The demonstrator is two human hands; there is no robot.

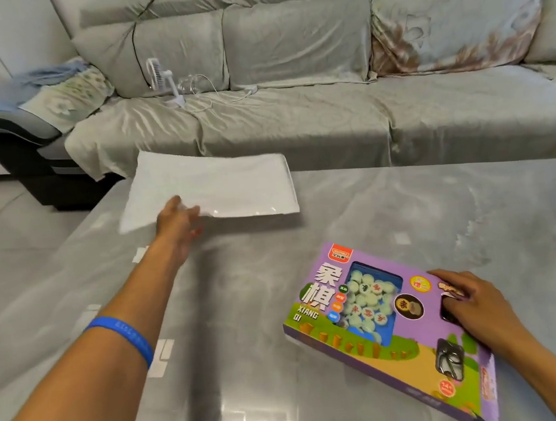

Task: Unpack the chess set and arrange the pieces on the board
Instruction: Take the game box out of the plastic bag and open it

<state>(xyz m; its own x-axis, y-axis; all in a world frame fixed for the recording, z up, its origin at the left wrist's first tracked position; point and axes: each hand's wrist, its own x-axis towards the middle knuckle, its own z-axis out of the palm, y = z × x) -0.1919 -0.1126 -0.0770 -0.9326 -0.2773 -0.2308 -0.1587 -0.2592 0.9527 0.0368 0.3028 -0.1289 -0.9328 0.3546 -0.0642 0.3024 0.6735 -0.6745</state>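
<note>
A purple chess set box (368, 347) lies on the glossy grey table (440, 215) at the front right. Its clear window shows several pale round pieces (368, 298). My right hand (472, 303) rests flat on the box's right end, fingers spread. A white folded sheet in a clear plastic sleeve (213, 189) is at the table's far left, its near edge lifted off the surface. My left hand (177, 221) is stretched out to that near edge and grips it. A blue wristband sits on my left forearm.
A grey covered sofa (294, 113) runs along the far side of the table. A small white fan (164, 82) with cables stands on its seat. A patterned pillow and folded cloth (65, 91) lie on the left armrest. Tiled floor is at the left.
</note>
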